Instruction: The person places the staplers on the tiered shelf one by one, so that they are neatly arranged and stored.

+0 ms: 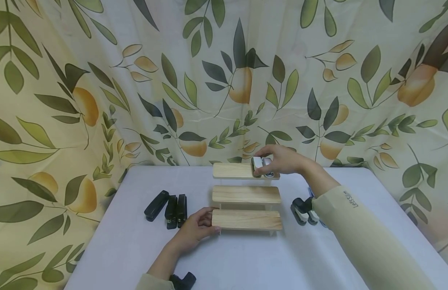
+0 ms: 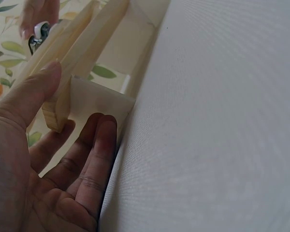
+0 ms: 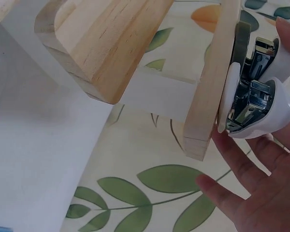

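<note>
A three-step wooden display stand [image 1: 246, 195] with pale supports stands in the middle of the table. At its top step, my right hand [image 1: 282, 159] holds two white staplers [image 3: 261, 108] standing side by side near the board's right end. Its thumb and fingers lie on either side of them. My left hand [image 1: 195, 231] grips the left end of the lowest step [image 1: 247, 220]. In the left wrist view, the thumb lies over the board [image 2: 63, 104] and the other fingers reach beneath it, near the white support [image 2: 99, 96].
Several black staplers [image 1: 171, 211] lie left of the stand. To its right are light-and-dark staplers [image 1: 299, 213], partly hidden by the right wrist and sleeve. A white cloth covers the table [image 1: 242, 262]. A leaf-and-fruit patterned curtain [image 1: 224, 80] hangs behind.
</note>
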`<state>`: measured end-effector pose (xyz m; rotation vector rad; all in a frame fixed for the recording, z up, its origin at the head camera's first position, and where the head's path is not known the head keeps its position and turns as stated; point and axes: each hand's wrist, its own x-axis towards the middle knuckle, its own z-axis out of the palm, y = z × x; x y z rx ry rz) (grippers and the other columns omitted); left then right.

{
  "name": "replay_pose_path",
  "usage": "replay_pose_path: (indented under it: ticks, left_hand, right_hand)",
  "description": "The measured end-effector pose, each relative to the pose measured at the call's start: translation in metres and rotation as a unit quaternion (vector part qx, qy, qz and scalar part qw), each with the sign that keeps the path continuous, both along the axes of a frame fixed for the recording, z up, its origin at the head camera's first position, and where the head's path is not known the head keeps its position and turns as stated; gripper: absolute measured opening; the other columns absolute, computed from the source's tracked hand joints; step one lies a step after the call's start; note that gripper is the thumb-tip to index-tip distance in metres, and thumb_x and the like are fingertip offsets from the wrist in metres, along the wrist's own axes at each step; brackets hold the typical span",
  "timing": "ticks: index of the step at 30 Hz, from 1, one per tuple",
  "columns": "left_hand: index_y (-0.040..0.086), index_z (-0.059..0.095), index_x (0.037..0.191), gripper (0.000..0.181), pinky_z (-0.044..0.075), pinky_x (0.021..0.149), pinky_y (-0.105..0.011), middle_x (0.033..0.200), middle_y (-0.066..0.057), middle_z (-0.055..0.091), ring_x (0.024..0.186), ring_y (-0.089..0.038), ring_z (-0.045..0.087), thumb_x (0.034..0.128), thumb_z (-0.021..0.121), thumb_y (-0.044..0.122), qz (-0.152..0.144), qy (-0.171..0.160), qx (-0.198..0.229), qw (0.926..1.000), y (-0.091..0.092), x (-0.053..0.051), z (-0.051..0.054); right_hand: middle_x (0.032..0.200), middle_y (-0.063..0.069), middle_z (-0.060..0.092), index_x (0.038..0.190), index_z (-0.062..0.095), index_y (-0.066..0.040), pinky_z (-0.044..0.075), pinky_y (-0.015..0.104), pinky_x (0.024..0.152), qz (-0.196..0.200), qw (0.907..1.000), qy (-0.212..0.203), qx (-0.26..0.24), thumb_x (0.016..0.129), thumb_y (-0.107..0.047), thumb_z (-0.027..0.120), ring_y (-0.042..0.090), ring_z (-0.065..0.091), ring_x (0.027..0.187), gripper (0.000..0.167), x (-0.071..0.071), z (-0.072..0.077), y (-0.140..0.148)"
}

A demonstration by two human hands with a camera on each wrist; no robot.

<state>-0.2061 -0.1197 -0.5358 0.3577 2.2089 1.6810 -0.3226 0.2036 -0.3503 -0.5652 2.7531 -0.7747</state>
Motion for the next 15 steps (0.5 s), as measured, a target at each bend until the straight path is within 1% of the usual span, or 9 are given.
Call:
replay_pose_path:
  ticks: [3, 9, 15]
  left_hand:
    - [0.018, 0.052, 0.149, 0.068, 0.054, 0.087, -0.024, 0.120, -0.006, 0.066, 0.102, -0.015, 0.069, 0.0895, 0.082, 0.033, 0.001, 0.000, 0.001, 1.0000, 0.0004, 0.0003, 0.0010]
    - [0.018, 0.053, 0.149, 0.070, 0.055, 0.087, -0.024, 0.121, -0.006, 0.064, 0.102, -0.016, 0.067, 0.0885, 0.083, 0.034, 0.010, -0.008, 0.004, 0.9999, 0.0012, 0.0013, 0.0027]
    - [0.017, 0.052, 0.149, 0.071, 0.055, 0.088, -0.025, 0.121, -0.006, 0.064, 0.102, -0.015, 0.067, 0.0882, 0.083, 0.035, 0.012, -0.007, 0.002, 0.9999, 0.0016, 0.0025, 0.0024]
  right_hand:
    - [0.142, 0.015, 0.062, 0.140, 0.063, -0.010, 0.044, 0.061, 0.106, 0.001, 1.0000, 0.002, -0.001, 0.080, -0.047, 0.088, 0.032, 0.056, 0.123, 0.075, 0.0012, 0.0003, 0.0004]
    - [0.148, 0.016, 0.057, 0.145, 0.059, -0.010, 0.038, 0.066, 0.113, 0.009, 0.9999, 0.002, -0.010, 0.079, -0.049, 0.088, 0.036, 0.051, 0.137, 0.082, 0.0034, 0.0022, 0.0024]
    - [0.151, 0.016, 0.053, 0.149, 0.053, -0.009, 0.037, 0.066, 0.115, 0.010, 0.9995, 0.006, -0.028, 0.084, -0.049, 0.084, 0.039, 0.047, 0.142, 0.082, 0.0061, 0.0052, 0.0082]
